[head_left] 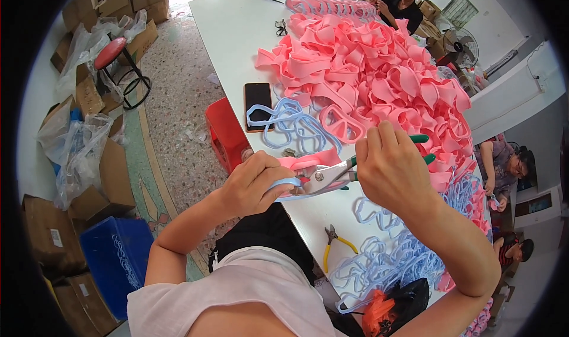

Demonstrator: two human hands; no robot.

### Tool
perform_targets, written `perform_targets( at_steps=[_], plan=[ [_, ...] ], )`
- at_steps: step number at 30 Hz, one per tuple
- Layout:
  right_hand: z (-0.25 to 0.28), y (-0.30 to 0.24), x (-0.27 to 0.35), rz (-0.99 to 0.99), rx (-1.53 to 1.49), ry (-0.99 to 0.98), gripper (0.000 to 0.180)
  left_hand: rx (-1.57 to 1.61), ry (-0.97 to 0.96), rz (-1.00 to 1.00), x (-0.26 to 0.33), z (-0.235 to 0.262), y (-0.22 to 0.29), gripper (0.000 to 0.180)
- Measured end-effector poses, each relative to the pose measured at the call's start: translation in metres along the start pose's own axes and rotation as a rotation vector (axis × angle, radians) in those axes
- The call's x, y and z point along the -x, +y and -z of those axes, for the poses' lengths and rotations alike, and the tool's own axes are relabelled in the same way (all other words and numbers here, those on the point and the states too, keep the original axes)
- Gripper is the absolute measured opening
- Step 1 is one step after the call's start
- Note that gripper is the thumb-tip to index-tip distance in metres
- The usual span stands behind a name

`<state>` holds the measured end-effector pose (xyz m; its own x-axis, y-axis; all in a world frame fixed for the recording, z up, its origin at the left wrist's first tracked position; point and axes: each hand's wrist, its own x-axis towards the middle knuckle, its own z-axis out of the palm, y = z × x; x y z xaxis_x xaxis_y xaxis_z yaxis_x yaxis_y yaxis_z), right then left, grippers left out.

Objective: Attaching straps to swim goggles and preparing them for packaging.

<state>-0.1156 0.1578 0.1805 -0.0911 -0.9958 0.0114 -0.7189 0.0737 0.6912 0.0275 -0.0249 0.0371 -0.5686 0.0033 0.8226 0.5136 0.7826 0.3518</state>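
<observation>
Right hand (391,171), forearm rising from lower right, closed around green-handled scissors (338,174) with blades pointing left | left hand (258,183), elbow bent, fingers pinching light blue strap piece (284,184) at the blades, above white desk (237,35) edge | pink strap pile (379,76) behind | yellow-handled pliers (335,242) lie near.

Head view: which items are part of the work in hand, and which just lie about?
In use:
left hand
right hand
green-handled shears
pink-and-blue rubber piece
pink pile

Idle:
phone
yellow-handled pliers
eyeglasses
red stool
</observation>
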Motion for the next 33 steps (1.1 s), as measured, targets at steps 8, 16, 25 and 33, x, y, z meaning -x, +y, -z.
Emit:
perform_targets(
  at_steps=[8, 16, 25, 33],
  plan=[
    [-0.010, -0.002, -0.009, -0.058, 0.031, 0.141, 0.021, 0.058, 0.009, 0.084, 0.000, -0.002, -0.006, 0.020],
    [0.011, -0.007, -0.006, -0.047, 0.190, 0.071, 0.023, -0.016, -0.034, 0.020, -0.007, 0.000, -0.004, 0.023],
    [-0.008, 0.002, 0.000, -0.130, -0.006, 0.056, 0.025, 0.005, -0.017, 0.075, -0.009, -0.002, -0.013, 0.022],
    [-0.012, 0.013, 0.047, -0.331, -0.353, -0.011, 0.028, -0.038, 0.098, 0.237, 0.009, 0.017, -0.036, 0.018]
  ],
)
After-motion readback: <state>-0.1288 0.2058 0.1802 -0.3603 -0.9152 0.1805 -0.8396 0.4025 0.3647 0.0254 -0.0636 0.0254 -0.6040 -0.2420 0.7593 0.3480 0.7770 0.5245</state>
